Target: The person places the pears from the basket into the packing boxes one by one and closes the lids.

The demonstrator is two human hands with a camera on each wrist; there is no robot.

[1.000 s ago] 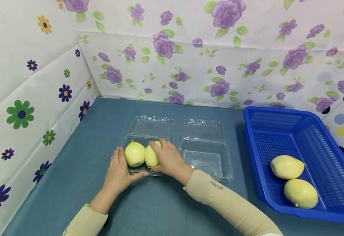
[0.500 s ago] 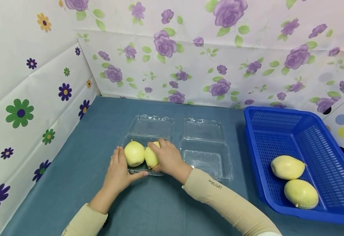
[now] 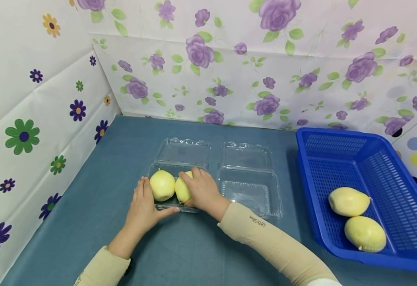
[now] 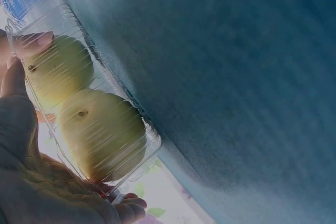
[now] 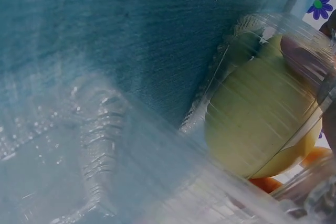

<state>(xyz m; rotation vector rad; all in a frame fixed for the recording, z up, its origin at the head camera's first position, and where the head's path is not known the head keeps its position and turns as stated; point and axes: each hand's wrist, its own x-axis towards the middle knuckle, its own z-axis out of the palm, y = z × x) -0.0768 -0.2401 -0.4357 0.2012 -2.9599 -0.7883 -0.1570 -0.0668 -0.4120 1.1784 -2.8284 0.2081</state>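
Observation:
In the head view, two pale yellow pear-shaped fruits sit side by side in a clear hinged plastic container, its lid laid back. My right hand curls over the right fruit and grips it. Against the container's left side rests my left hand, fingers straight, thumb stretched along the front edge. The left fruit lies close to those fingers. Through the clear wall, the left wrist view shows both fruits, the nearer fruit with a dark spot. The right wrist view shows one fruit behind the plastic.
Right of the filled container stands a second clear container, lid folded back. At the far right is a blue plastic basket holding two more fruits, an upper fruit and a lower fruit. Flowered sheets hang behind the blue-green table cover.
Almost nothing differs. The head view has shifted slightly; both hands keep their places, the right still on the right fruit and the left at the container's side.

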